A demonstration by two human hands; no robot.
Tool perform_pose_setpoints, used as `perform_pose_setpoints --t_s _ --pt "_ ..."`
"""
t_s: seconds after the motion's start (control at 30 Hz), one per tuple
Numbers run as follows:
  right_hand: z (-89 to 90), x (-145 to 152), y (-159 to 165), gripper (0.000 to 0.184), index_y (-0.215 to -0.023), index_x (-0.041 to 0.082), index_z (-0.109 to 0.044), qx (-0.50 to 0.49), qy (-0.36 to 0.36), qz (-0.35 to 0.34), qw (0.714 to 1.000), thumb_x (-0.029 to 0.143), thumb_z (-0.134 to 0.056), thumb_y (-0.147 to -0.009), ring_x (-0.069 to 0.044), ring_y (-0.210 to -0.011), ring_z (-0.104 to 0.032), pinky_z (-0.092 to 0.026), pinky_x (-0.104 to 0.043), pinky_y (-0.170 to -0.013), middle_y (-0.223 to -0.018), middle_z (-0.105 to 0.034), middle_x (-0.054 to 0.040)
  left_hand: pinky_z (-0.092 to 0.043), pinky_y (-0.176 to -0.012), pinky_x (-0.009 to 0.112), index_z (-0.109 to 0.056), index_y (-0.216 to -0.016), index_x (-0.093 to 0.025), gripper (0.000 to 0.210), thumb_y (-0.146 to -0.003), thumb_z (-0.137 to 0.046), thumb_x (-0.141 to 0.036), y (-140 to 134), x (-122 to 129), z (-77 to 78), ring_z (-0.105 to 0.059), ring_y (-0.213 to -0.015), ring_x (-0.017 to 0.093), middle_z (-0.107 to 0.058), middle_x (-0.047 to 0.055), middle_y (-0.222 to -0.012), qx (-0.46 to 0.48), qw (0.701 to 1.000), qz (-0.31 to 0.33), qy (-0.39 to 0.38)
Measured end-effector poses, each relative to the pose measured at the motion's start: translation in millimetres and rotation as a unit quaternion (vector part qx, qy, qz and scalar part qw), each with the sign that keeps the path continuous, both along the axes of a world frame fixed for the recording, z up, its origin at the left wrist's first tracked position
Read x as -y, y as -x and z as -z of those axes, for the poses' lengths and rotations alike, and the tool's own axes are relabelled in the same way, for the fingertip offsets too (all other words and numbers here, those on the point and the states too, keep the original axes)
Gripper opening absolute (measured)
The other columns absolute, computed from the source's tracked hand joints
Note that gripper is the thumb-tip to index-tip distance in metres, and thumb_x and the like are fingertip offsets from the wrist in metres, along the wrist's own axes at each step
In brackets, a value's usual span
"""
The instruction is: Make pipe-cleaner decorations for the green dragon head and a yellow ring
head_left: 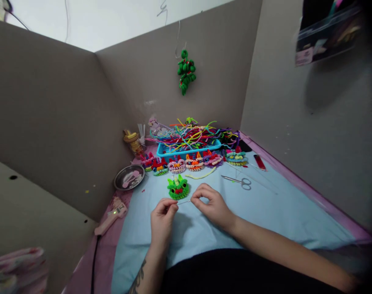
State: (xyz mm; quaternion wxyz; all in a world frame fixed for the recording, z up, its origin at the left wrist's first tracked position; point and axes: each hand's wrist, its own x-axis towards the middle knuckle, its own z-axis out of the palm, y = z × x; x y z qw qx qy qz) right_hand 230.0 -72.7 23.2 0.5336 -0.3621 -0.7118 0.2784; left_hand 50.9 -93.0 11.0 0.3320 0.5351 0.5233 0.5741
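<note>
The fingers of my left hand point(163, 214) and right hand point(214, 207) are both closed in a pinch, gripping a thin strand point(183, 202) that runs between them, just on my side of the green figure point(179, 188). The strand is so fine that either end could slip from a pinch if I pull unevenly, and a sharp twist could kink it, should it be wire. If it drops on the tabletop point(265, 216) in front of the green figure, it may be hard to spot against the pale blue cover. A forward jerk of my knuckles could also nudge the figure, which sits close by.

The strand looks slender, greyish and nearly straight, slightly higher toward my right hand; its ends are hidden, and I cannot tell whether it is wire or thread. The green figure itself is a fuzzy, ridged head with dark eyes, a red patch low in front and lighter green points on top. Beyond it to the right lie a curved yellow stem point(199, 178) and, farther right, scissors point(238, 181). Behind it is a row of colourful heads point(194, 162).
</note>
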Motion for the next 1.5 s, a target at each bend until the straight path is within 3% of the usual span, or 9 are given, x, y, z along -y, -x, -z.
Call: perform_pose_setpoints --t_s 0.7,1.0,1.17,1.33,1.43,1.5 --pt "-0.9 0 0 0.011 -0.069 0.019 -0.060 -0.011 0.007 0.001 1.000 0.019 -0.056 -0.079 -0.016 -0.075 -0.054 -0.044 -0.029 -0.073 -0.073 -0.057 -0.0024 -0.043 -0.063 0.023 -0.066 -0.068 -0.017 0.011 -0.069 -0.065 -0.028 0 0 -1.0 -0.053 -0.066 0.013 -0.059 0.001 -0.070 -0.004 1.000 0.002 -0.010" --pt "-0.3 2 1 0.012 -0.067 0.020 -0.059 0.006 -0.035 0.012 0.999 0.016 -0.056 -0.078 -0.015 -0.072 -0.052 -0.043 -0.029 -0.072 -0.068 -0.054 -0.0015 -0.042 -0.061 0.025 -0.066 -0.067 -0.019 0.007 -0.070 -0.063 -0.025 -3 5 -10.1 -0.055 -0.067 0.015 -0.061 0.002 -0.070 -0.109 0.992 -0.015 -0.056" --pt "4.1 -1 3 0.010 -0.070 0.019 -0.062 0.027 -0.025 -0.008 0.999 0.015 -0.056 -0.078 -0.015 -0.075 -0.053 -0.043 -0.029 -0.073 -0.071 -0.056 -0.0015 -0.042 -0.061 0.025 -0.066 -0.070 -0.018 0.008 -0.072 -0.062 -0.025 -2 5 -9.6 -0.056 -0.068 0.015 -0.061 0.003 -0.073 -0.120 0.991 0.000 -0.054" --pt "2.2 -1 5 0.011 -0.069 0.019 -0.063 0.053 0.006 -0.033 0.998 0.014 -0.057 -0.076 -0.014 -0.072 -0.054 -0.043 -0.028 -0.071 -0.067 -0.056 -0.0004 -0.044 -0.063 0.025 -0.066 -0.078 -0.018 0.011 -0.070 -0.064 -0.026 -5 2 -4.7 -0.057 -0.068 0.015 -0.063 0.003 -0.074 -0.064 0.998 0.003 -0.015" --pt "0.8 -1 5 0.012 -0.067 0.019 -0.063 0.042 0.037 -0.029 0.998 0.014 -0.057 -0.076 -0.013 -0.068 -0.054 -0.043 -0.025 -0.066 -0.065 -0.056 0.0005 -0.045 -0.062 0.024 -0.063 -0.097 -0.019 0.029 -0.068 -0.065 -0.024 -8 -1 -1.2 -0.056 -0.063 0.012 -0.063 0.001 -0.074 0.014 0.999 0.005 0.030" --pt "0.9 -1 5 0.012 -0.067 0.018 -0.063 0.030 0.056 -0.024 0.998 0.014 -0.057 -0.076 -0.013 -0.067 -0.055 -0.042 -0.025 -0.065 -0.065 -0.056 0.0005 -0.045 -0.063 0.023 -0.063 -0.099 -0.018 0.032 -0.067 -0.066 -0.024 -10 -2 0.8 -0.056 -0.063 0.012 -0.064 0.001 -0.074 0.042 0.998 0.020 0.049"
